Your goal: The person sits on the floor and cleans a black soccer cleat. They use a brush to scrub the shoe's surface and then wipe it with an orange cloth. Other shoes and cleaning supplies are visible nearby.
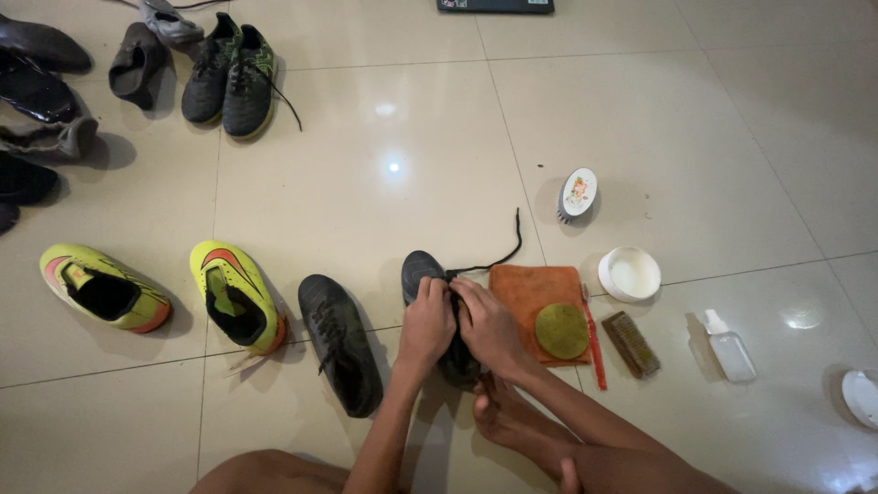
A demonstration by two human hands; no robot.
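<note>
At the far left edge of the tiled floor (384,119), several dark shoes (37,55) are cut off by the frame, so their number and kind cannot be made out. Beside them stands a black-and-green pair of boots (229,78), one lace trailing loose.

Nearer the person, two yellow boots (165,293) lie side by side, openings up. Just right of these lies a black shoe (340,340), on its own and untouched.

Next comes the black shoe being worked on (422,273). Only its toe and part of its heel show; the middle is hidden beneath both hands. The left hand (428,320) and the right hand (487,325) meet over the lacing area. Each grip is closed on the shoe's lacing, fingers pinched together. A black lace (498,256) runs out from under the fingers and curves away across the floor.

Touching the shoe's right side lies an orange cloth (530,288), with a round olive pad (562,331) on it and a red toothbrush (594,338) along its edge. Further right: a white oval brush (578,194) with a small coloured picture on its back, detail too small to tell; a round white tub (629,273); a brown bristle brush (631,344); a clear spray bottle (730,346). A white round object (861,398) at the right edge is cut off.
</note>
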